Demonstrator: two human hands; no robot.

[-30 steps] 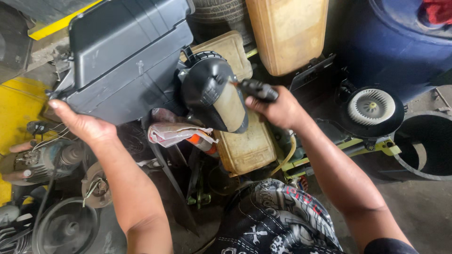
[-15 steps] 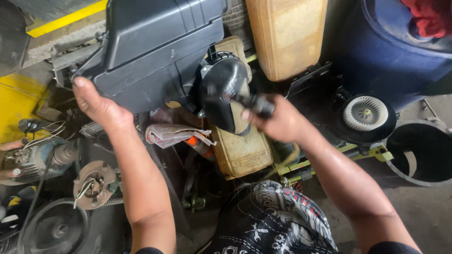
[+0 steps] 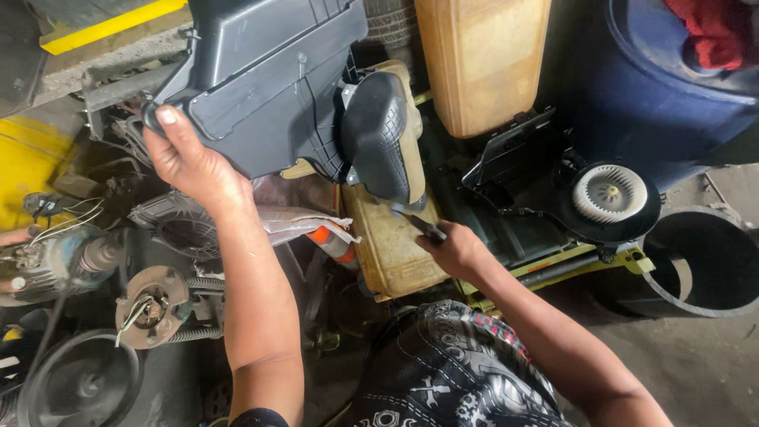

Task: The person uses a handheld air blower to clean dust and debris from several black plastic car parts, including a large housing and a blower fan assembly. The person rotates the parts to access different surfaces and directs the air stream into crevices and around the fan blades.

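Holding the big dark plastic box [image 3: 269, 87] up with my left hand [image 3: 194, 162], I have it tipped higher than a moment ago, and my fingers grip its lower left edge. The box sits at the top of my view, and its round black part [image 3: 379, 134] hangs on its right side. My right hand [image 3: 455, 249] has come down off that round part. Now it is lower, closed on a thin dark tool [image 3: 419, 224] that points up at the round part's bottom. So I think the work is now at the underside.

Around me, the blue barrel [image 3: 632, 103] stands at the right. A yellow jug [image 3: 482, 59] leans behind. The white fan wheel [image 3: 609, 194] lies in its black case. Old motor parts [image 3: 55, 261] sit on the dirty floor at the left.
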